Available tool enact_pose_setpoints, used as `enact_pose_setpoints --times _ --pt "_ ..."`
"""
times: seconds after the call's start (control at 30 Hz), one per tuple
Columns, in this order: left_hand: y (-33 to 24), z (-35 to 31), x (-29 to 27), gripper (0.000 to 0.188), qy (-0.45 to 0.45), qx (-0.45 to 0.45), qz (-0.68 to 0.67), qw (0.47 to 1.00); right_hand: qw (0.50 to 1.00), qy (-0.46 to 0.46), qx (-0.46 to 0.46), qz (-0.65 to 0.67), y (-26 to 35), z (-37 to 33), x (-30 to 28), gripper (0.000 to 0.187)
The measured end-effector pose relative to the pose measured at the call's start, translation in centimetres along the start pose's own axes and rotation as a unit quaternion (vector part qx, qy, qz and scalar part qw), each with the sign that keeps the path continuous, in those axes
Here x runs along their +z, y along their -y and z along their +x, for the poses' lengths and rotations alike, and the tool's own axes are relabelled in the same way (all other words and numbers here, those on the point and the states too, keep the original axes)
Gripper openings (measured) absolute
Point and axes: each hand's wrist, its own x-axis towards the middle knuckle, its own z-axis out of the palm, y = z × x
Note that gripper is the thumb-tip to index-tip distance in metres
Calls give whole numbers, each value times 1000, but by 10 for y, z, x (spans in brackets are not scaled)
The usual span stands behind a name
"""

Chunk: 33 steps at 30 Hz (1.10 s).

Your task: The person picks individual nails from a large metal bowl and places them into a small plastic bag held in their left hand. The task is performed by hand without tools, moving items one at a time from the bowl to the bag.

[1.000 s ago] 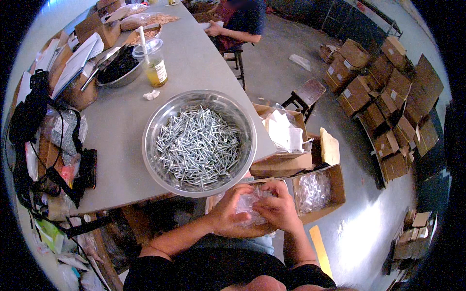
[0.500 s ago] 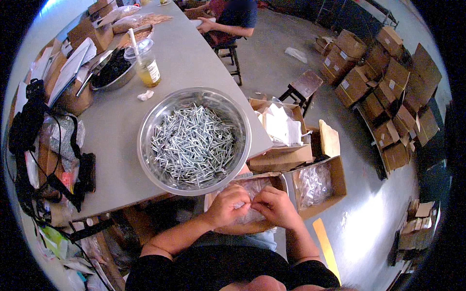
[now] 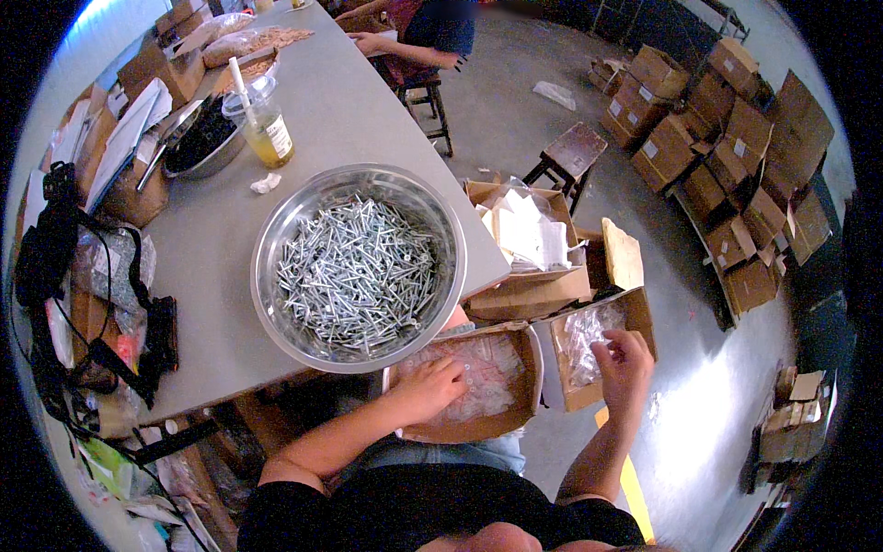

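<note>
My right hand [image 3: 628, 361] is above the cardboard box [image 3: 646, 322] of clear plastic packets [image 3: 581, 345] on the right. Its thumb and fingers stand a little apart, and nothing shows between them. On the left, my left hand [image 3: 430, 390] rests over the box [image 3: 526, 382] at my lap, which holds flat clear plastic bags [image 3: 487, 373] with reddish marks. The fingers of that hand are bent together at the bags; whatever they pinch is too small to make out. A steel bowl [image 3: 267, 304] full of silvery screws [image 3: 359, 271] sits on the table corner ahead.
The grey table [image 3: 207, 276] also bears a drink cup with a straw [image 3: 267, 133], a crumpled tissue [image 3: 266, 184] and a dark-filled bowl [image 3: 207, 170]. A box of papers [image 3: 529, 230], a stool [image 3: 572, 152] and stacked cartons [image 3: 727, 166] stand right. A co-worker [image 3: 428, 37] sits at the far end.
My hands were together over the lap box, fingers pinched. Now the right hand has moved right to the packet box, and the left has stayed over the bags.
</note>
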Motion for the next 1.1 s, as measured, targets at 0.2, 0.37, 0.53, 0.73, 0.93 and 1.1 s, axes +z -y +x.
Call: enact_pose_setpoints --times 0.2,0.37,0.53,0.73,0.93,1.1 --pt "5 -2 -9 16 -16 -17 -145 989 993 69 -71 57 36 4 24 21" --pt "6 -10 -16 19 -23 -147 -297 943 964 112 -221 93 91 25 33 23" --pt "-1 -7 -29 15 -92 -214 -422 876 879 212 -413 110 155 45 50 40" --pt "5 -15 1 25 -235 -50 -319 917 783 314 -536 -6 209 31 87 57" --pt "-4 -23 29 23 -158 -160 -308 925 758 400 -515 17 211 33 91 31" --pt "-10 -19 -18 24 -139 -155 -318 925 763 409 -495 73 201 42 88 27"
